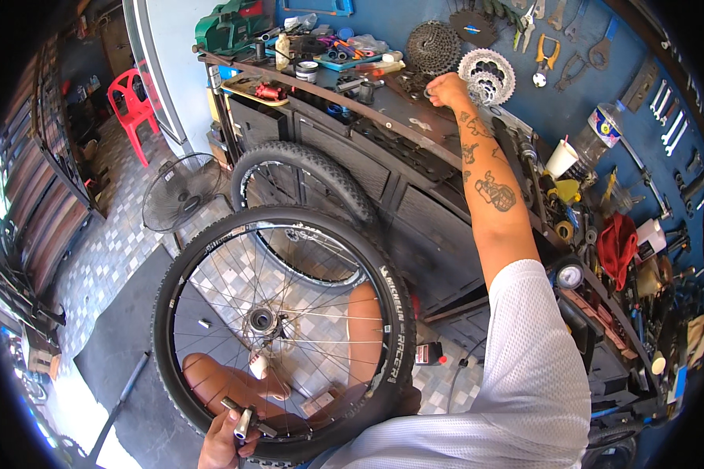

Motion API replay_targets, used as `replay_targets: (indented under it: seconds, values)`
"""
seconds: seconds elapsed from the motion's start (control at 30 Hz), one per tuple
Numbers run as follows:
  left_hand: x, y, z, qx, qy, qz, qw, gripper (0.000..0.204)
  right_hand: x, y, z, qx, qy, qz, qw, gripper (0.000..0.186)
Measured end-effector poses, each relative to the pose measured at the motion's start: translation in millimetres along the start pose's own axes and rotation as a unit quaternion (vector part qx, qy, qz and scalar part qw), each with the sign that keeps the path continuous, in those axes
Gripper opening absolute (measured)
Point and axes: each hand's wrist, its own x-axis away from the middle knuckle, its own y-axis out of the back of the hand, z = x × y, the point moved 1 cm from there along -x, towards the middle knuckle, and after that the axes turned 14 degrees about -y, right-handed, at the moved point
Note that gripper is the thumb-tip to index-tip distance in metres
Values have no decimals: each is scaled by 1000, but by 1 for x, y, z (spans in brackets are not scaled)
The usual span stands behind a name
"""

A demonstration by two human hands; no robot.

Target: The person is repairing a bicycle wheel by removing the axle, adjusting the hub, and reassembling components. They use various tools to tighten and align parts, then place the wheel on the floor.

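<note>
At the bottom, my left hand [224,447] grips a metal tool [244,422] with a crosspiece and silver end, at the lower rim of a bicycle wheel [399,328] that lies across my lap. The wheel's hub [262,320] faces up among the spokes. My right arm stretches up to the workbench [399,125], where my right hand [448,90] has its fingers curled together on something small I cannot make out, beside a silver chainring set [483,76] and a darker cassette [433,48].
A second wheel [313,168] leans on the bench cabinet. Left are a floor fan [181,191], red chair [133,117] and dark mat [117,359]. Tools [665,117] hang on the blue wall; clutter, a white cup [562,159] and red cloth [618,250] line the right side.
</note>
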Motion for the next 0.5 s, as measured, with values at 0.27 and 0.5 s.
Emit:
replay_targets:
  seconds: [0.27,0.5]
  values:
    - [8,8,-5,62,-47,-74,994,57,20,12,16,75,214,-274,935,29]
    - [56,6,9,3,-126,-177,976,64,210,-52,41,-3,407,-37,913,30]
